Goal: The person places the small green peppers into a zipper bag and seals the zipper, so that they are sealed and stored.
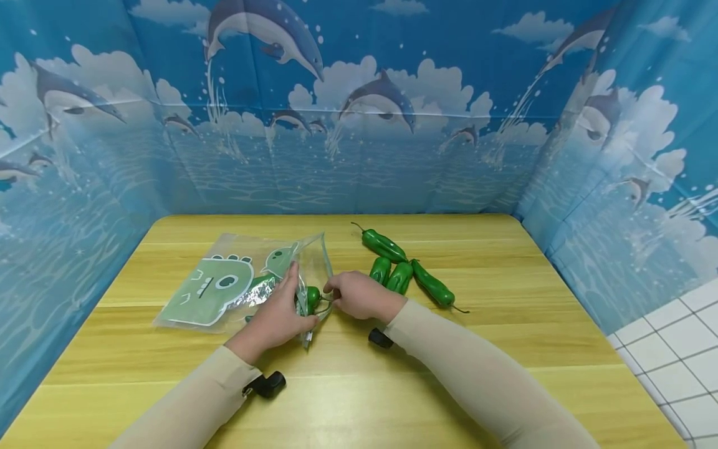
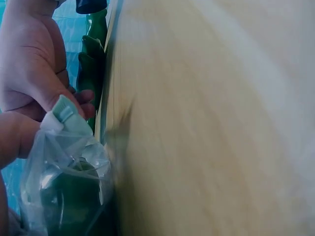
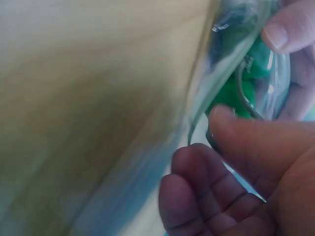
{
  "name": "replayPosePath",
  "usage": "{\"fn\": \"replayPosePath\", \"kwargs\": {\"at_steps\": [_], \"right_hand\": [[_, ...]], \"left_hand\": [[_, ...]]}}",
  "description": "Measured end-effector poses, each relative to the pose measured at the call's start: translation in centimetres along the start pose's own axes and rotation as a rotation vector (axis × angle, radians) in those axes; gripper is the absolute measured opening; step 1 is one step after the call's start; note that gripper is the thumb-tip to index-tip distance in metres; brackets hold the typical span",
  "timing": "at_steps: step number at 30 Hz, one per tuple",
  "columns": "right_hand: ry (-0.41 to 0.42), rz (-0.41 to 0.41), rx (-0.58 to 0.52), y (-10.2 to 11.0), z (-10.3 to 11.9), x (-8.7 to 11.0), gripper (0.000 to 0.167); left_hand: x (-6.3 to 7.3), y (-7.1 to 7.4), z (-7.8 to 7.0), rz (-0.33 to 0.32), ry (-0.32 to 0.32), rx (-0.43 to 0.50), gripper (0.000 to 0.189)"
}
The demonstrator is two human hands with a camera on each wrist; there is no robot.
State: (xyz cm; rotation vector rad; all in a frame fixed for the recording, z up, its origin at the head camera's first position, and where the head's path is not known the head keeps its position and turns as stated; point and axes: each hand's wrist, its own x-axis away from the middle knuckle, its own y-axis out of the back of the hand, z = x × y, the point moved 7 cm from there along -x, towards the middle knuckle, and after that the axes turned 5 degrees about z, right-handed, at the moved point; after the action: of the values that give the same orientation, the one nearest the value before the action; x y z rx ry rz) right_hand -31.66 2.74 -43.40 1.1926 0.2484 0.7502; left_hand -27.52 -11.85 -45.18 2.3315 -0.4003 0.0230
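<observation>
A clear zip bag (image 1: 168, 315) printed with green cartoon figures lies on the table, its mouth toward the right. Green peppers (image 1: 312, 298) show inside near the mouth, their stems sticking toward the opening; the bag's print hides part of the contents. My left hand (image 1: 276, 315) holds the bag by its mouth, with the thumb (image 3: 276, 35) on the rim and fingers behind the film. At the opposite side of the mouth, my right hand (image 1: 361, 296) has thumb and forefinger curled at the bag's rim (image 3: 231, 66), close to a pepper stem (image 3: 241, 91).
Several loose green peppers (image 1: 432, 284) lie on the wooden table (image 1: 505, 374) just beyond and right of my right hand. A blue dolphin-print curtain (image 1: 359, 168) stands behind the table and along its sides. White tiles (image 1: 679, 349) show at the right.
</observation>
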Motion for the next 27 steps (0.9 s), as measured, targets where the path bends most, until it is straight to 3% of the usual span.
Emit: {"fn": "replayPosePath", "kwargs": {"at_steps": [10,16,24,27], "right_hand": [[0.065,-0.043,0.063,-0.2,0.7,-0.4,0.033],[0.068,-0.014,0.06,-0.5,1.2,-1.0,0.035],[0.095,0.072,-0.099,-0.4,0.7,0.0,0.047],[0.104,0.075,-0.161,-0.2,0.6,0.4,0.043]], "left_hand": [[0.0,0.0,-0.2,0.012,-0.009,-0.001,0.128],[0.1,0.1,-0.4,0.015,-0.008,0.002,0.127],[0.1,0.2,-0.4,0.009,0.007,0.016,0.128],[0.1,0.3,-0.4,0.009,0.019,0.024,0.129]]}}
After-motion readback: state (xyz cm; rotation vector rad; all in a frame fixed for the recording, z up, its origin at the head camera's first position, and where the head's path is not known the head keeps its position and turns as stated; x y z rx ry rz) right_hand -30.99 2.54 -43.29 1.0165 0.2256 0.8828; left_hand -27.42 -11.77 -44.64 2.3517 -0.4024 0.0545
